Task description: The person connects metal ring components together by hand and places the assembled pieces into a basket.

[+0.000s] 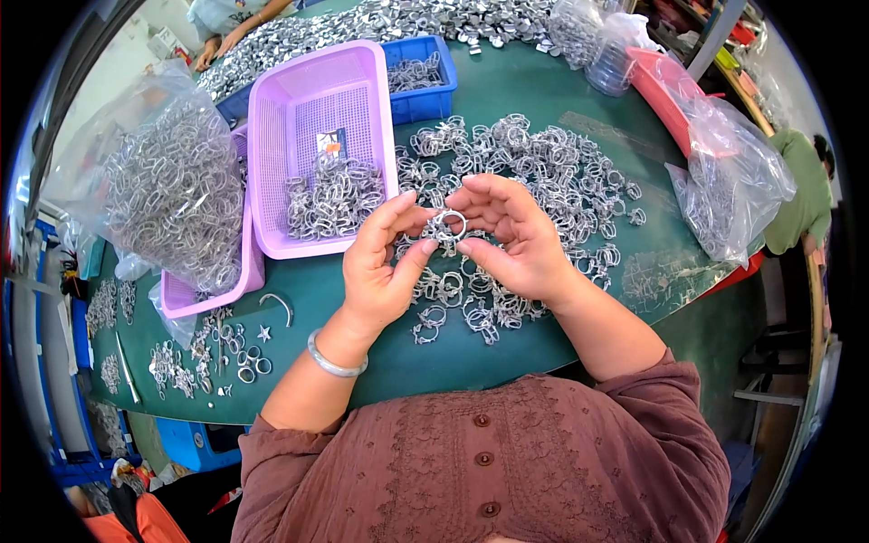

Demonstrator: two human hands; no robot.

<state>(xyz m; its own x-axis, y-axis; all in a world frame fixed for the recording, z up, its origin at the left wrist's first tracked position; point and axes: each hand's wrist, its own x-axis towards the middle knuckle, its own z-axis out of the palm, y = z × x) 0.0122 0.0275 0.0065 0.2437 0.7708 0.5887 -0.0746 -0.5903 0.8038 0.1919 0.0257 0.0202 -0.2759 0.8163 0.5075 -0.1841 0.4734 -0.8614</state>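
Observation:
My left hand (378, 262) and my right hand (518, 237) are raised over the table, fingertips close together. Between them they pinch a silver-grey metal ring (463, 223), which has a small ornament on its left side; its finer shape is too small to make out. Beneath and beyond the hands spreads a loose heap of similar metal rings (552, 163). Left of my left hand, a tilted lilac plastic basket (272, 109) holds a smaller pile of rings (333, 195) and a small printed card (331, 143).
A clear bag of rings (172, 181) rests in another lilac basket (244, 276) at left. Behind stand a blue bin (425, 104) and a long heap of metal pieces (344, 41). Loose rings and a tapered metal rod (127, 369) lie front left. Another person's hand (210, 52) shows far left.

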